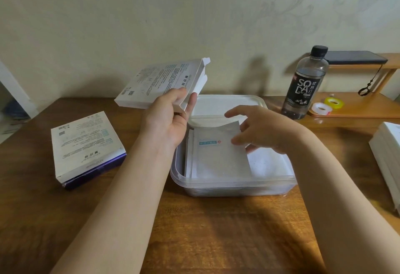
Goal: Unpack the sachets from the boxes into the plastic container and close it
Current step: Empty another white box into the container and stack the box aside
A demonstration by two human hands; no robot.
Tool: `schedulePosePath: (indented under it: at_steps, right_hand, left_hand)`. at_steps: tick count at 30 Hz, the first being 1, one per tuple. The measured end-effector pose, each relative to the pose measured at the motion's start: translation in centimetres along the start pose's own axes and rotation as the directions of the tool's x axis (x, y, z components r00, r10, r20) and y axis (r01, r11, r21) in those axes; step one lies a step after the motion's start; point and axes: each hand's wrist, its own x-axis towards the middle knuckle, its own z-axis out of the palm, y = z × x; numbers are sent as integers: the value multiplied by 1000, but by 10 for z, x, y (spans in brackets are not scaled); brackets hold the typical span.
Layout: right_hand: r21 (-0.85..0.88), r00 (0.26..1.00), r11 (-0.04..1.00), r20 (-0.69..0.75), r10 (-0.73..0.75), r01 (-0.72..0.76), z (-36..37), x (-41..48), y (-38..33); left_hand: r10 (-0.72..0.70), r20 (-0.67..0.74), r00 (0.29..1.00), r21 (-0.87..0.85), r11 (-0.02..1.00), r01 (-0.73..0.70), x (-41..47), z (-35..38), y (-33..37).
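A clear plastic container (229, 184) stands on the wooden table, with white sachets (218, 156) stacked in its left half. Its white lid (225, 103) lies just behind it. My left hand (171, 120) grips a white box (160, 83) with an open end flap, held tilted above the table, left of the lid. My right hand (262, 130) hovers over the container with fingers spread, its fingertips touching the right edge of the top sachet. Another white box (84, 143) lies flat on a purple one at the left.
A dark soda bottle (305, 85) stands behind the container at the right. Two tape rolls (326, 104) sit on a low wooden shelf, with a phone (355, 57) on its upper tier. More white boxes (387, 159) are stacked at the right edge.
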Motion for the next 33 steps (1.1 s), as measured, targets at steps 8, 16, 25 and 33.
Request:
schedulePosePath:
  at_steps: [8, 16, 25, 33]
  right_hand:
    - [-559, 985, 812, 61, -160, 167, 1, -16, -13]
    - [-694, 939, 644, 320, -122, 321, 23, -11, -16]
    - [-714, 922, 598, 366, -122, 363, 32, 1, -5]
    - [-651, 938, 690, 323, -126, 317, 25, -1, -6]
  left_hand:
    - [4, 14, 1000, 7, 1000, -4, -3, 2, -2]
    - [-10, 35, 999, 19, 1000, 9, -5, 2, -5]
    - [-47, 45, 998, 28, 999, 46, -4, 1, -8]
    - [-83, 48, 995, 35, 996, 81, -6, 3, -12]
